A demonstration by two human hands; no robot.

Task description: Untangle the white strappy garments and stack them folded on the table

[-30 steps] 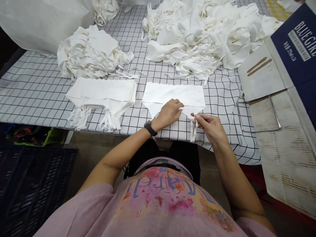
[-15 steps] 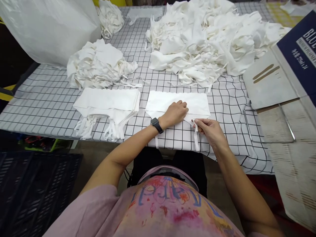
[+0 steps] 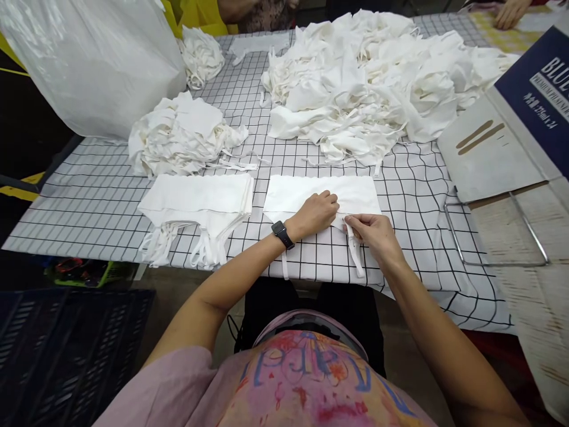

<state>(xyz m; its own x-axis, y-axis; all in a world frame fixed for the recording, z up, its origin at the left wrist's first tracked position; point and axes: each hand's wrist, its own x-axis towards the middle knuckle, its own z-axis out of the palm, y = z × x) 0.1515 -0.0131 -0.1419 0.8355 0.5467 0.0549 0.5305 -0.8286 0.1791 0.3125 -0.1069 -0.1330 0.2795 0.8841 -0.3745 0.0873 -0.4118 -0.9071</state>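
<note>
A white strapped garment (image 3: 351,193), folded into a flat band, lies on the checked cloth in front of me. On its middle rests my left hand (image 3: 316,210), fingers curled and pressed against the fabric, a black watch on the wrist. My right hand (image 3: 368,233) is closed in a pinch at the garment's lower right edge, on the top of a white strap (image 3: 354,252) that hangs towards the table edge. Another strap (image 3: 285,265) dangles below my left wrist. To the left lies a neat stack of similar garments (image 3: 195,193), straps towards me.
Loose white garments form a large heap (image 3: 355,77) at the back and a smaller heap (image 3: 178,133) at left, beside a big white plastic bag (image 3: 111,65). A cardboard box (image 3: 498,142) and metal wire frame (image 3: 493,264) stand right. Another person's hand (image 3: 511,13) shows far right.
My view has tilted slightly up, so other people's arms now show at the back. The right hand has shifted slightly left along the garment's edge; the pinched strap swings a little right.
</note>
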